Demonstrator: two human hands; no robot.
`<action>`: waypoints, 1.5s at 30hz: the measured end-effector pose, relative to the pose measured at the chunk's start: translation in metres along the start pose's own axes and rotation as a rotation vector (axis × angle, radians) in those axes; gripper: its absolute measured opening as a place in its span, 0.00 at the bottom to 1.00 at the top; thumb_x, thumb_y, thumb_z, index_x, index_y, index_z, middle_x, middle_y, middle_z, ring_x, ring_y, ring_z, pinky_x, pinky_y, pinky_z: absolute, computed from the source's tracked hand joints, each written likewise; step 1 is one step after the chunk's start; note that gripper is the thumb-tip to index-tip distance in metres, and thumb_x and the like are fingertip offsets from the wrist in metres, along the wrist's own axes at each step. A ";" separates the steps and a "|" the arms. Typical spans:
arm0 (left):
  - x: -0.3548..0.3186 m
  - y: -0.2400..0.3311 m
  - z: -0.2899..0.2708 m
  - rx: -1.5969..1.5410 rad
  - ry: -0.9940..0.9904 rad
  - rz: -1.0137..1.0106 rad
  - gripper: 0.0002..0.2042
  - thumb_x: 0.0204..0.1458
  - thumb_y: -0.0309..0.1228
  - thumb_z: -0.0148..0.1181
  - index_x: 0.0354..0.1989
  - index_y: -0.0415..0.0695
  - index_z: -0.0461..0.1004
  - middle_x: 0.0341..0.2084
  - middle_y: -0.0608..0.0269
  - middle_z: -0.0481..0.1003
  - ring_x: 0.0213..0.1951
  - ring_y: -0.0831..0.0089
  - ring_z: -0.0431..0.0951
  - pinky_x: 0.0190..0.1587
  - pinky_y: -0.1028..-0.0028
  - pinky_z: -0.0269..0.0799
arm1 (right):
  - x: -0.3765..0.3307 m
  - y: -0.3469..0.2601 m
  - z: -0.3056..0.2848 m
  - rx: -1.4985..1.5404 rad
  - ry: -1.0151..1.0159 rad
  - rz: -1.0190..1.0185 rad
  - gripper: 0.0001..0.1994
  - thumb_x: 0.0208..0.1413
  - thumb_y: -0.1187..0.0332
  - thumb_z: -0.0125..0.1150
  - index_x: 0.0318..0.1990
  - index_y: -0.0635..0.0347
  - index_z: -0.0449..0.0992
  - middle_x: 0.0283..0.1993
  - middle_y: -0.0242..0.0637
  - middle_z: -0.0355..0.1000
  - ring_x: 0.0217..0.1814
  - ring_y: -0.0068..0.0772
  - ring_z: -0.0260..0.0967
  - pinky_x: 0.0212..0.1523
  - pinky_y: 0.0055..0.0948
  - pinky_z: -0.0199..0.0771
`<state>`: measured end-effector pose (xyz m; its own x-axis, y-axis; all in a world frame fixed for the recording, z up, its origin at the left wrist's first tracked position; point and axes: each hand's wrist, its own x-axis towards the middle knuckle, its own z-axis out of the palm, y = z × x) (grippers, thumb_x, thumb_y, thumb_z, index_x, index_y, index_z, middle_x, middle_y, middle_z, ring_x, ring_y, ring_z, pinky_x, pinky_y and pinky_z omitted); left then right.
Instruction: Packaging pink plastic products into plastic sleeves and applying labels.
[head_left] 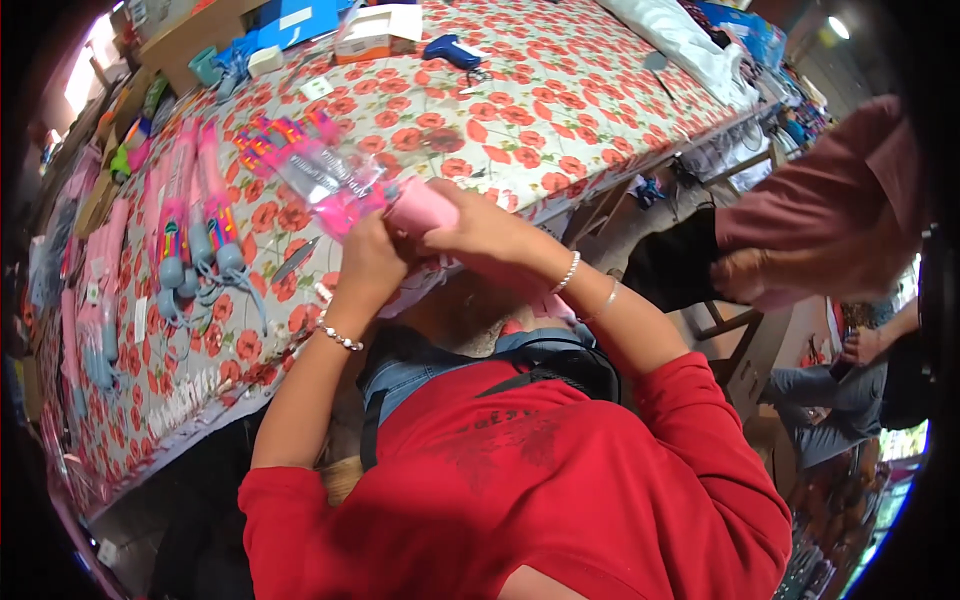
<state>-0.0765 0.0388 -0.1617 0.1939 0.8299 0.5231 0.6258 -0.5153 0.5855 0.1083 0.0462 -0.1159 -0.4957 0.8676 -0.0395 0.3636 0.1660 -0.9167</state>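
Both forearms rose from the red sleeves, bent inward to meet at the tabletop's [520, 150] near edge. The left hand [368, 262] was closed around the end of a clear packet of pink toys [318, 172], steadying it, apparently. The right hand [487, 230] gripped a pink tube [420, 208] against that packet. Farther left lay finished pink skipping ropes [195, 215] in a row; beyond, a blue glue gun [450, 50].

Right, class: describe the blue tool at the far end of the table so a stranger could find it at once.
Start at the long table with the red poppy-patterned cloth and look to its far end. Beside a white and orange cardboard box lies the blue pistol-shaped glue gun. Unlike the pink packaged items nearby, it is unwrapped, dark blue and lies alone.
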 end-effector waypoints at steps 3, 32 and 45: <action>0.003 -0.002 -0.017 -0.128 -0.045 -0.224 0.07 0.39 0.18 0.53 0.28 0.35 0.75 0.19 0.58 0.74 0.20 0.68 0.69 0.26 0.73 0.65 | 0.004 -0.013 0.006 -0.573 -0.004 0.030 0.28 0.42 0.57 0.58 0.50 0.64 0.63 0.34 0.54 0.73 0.32 0.55 0.69 0.34 0.40 0.68; -0.005 0.024 -0.040 -0.391 0.018 -0.232 0.09 0.51 0.27 0.55 0.36 0.33 0.77 0.31 0.60 0.75 0.26 0.77 0.70 0.29 0.81 0.65 | -0.004 -0.014 0.021 -0.822 -0.011 0.041 0.23 0.41 0.57 0.56 0.40 0.67 0.64 0.29 0.54 0.73 0.31 0.55 0.71 0.31 0.43 0.69; 0.001 0.037 -0.037 -0.249 0.243 -0.409 0.24 0.49 0.29 0.63 0.54 0.38 0.64 0.36 0.60 0.74 0.30 0.78 0.73 0.32 0.83 0.69 | -0.002 -0.024 0.016 -0.769 0.123 0.000 0.23 0.41 0.57 0.56 0.39 0.67 0.65 0.28 0.53 0.73 0.28 0.54 0.71 0.29 0.42 0.68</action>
<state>-0.0809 0.0127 -0.1164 -0.2270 0.9154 0.3325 0.4101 -0.2198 0.8851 0.0879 0.0325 -0.1000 -0.4211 0.9058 0.0461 0.8307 0.4056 -0.3813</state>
